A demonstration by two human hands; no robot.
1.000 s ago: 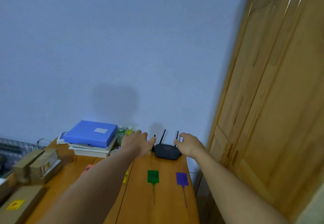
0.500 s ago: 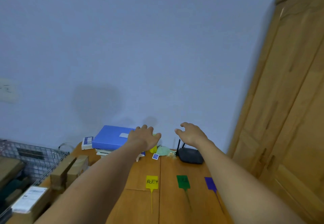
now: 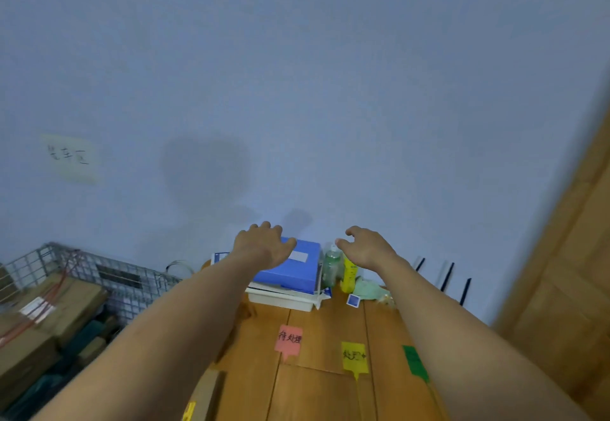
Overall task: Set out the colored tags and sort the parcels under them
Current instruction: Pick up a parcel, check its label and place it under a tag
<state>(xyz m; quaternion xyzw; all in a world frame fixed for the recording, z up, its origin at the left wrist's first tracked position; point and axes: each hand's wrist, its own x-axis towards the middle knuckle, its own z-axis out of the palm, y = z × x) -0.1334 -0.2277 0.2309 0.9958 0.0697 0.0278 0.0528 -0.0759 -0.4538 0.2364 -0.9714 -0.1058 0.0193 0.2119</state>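
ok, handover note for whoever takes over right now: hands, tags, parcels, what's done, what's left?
Hands: left hand and right hand are both open and empty, raised over the far end of the wooden table.
Tags: pink paper tag, yellow paper tag and green paper tag lie in a row on the table, the green one partly hidden by the right forearm.
Parcels: brown cardboard parcels sit in the wire basket at left; one yellow-stickered cardboard parcel lies near-left of the pink tag.
Done: three tags visible.
Left: sorting.
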